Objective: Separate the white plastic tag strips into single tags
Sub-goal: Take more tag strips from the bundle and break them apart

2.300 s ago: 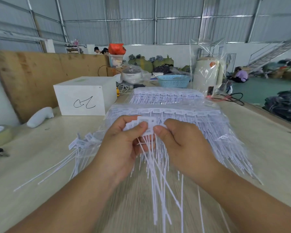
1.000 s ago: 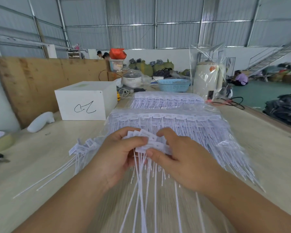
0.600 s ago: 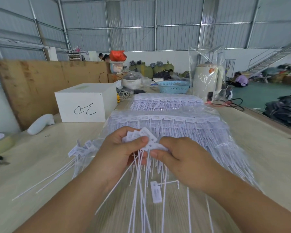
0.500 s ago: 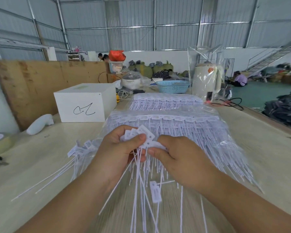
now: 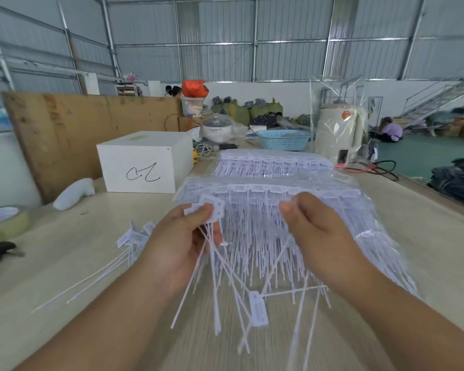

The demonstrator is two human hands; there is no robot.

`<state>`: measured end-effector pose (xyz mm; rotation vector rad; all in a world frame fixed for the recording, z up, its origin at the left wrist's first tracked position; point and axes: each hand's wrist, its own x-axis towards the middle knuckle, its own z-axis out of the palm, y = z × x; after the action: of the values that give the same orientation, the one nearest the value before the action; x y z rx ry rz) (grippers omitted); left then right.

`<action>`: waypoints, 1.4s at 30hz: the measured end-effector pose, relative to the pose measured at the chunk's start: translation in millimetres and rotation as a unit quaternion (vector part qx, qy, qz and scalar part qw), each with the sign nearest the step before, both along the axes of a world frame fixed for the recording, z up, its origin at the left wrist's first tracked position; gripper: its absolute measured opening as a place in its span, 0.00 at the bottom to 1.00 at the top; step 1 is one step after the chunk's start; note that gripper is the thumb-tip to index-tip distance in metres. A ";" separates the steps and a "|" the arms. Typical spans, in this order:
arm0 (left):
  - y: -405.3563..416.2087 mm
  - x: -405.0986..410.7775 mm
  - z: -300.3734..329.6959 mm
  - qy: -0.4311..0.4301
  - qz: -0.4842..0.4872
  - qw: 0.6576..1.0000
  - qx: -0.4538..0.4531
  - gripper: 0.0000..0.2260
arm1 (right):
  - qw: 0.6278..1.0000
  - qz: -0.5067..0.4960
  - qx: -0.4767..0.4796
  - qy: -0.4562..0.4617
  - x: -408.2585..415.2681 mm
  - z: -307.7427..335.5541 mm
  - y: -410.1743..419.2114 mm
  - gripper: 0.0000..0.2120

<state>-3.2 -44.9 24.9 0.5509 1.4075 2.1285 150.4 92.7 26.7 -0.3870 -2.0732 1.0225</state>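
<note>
Above the table point(image 5: 65, 266), the left hand point(image 5: 177, 245) pinches a bunch of white tags point(image 5: 212, 210) between thumb and fingers, their thin tails hanging down past the palm. Just to the right, apart from it, the right hand point(image 5: 319, 236) hovers knuckles-up with fingers curled; whether it grips anything I cannot tell. Behind both hands lies the bagged pile of tag strips point(image 5: 279, 191). 1 loose tag point(image 5: 257, 307) rests below.

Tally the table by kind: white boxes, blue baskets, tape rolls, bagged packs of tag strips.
White box: 1
Blue basket: 1
Tape roll: 1
Bagged packs: 2
Total: 5
</note>
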 end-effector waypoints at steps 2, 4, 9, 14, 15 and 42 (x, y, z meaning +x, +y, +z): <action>4.3 12.4 -1.6 0.023 -0.039 0.999 -0.019 0.05 | 0.992 0.099 0.005 -0.083 1.1 -5.0 -6.7 0.06; 8.7 27.0 -5.5 0.054 -0.084 0.995 -0.025 0.05 | 0.979 0.138 0.072 -0.128 -0.7 -7.0 -14.4 0.06; 6.1 37.7 -3.9 0.072 -0.145 0.986 -0.031 0.03 | 0.969 0.121 0.145 -0.159 -1.4 -5.4 -17.6 0.13; 2.4 40.1 -1.1 0.138 -0.160 0.977 -0.040 0.15 | 0.965 0.155 0.125 -0.171 1.1 -6.3 -13.2 0.12; 2.9 39.4 -1.2 0.133 -0.155 0.978 -0.034 0.12 | 0.964 0.164 0.119 -0.172 0.9 -6.1 -14.1 0.13; -2.3 32.9 10.6 0.057 -0.001 0.994 0.088 0.05 | 1.000 0.001 0.015 -0.020 18.4 20.0 -0.8 0.19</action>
<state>29.7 -47.2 35.5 0.7518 1.2859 2.2651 168.8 91.8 46.7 -0.3938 -2.1215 0.9912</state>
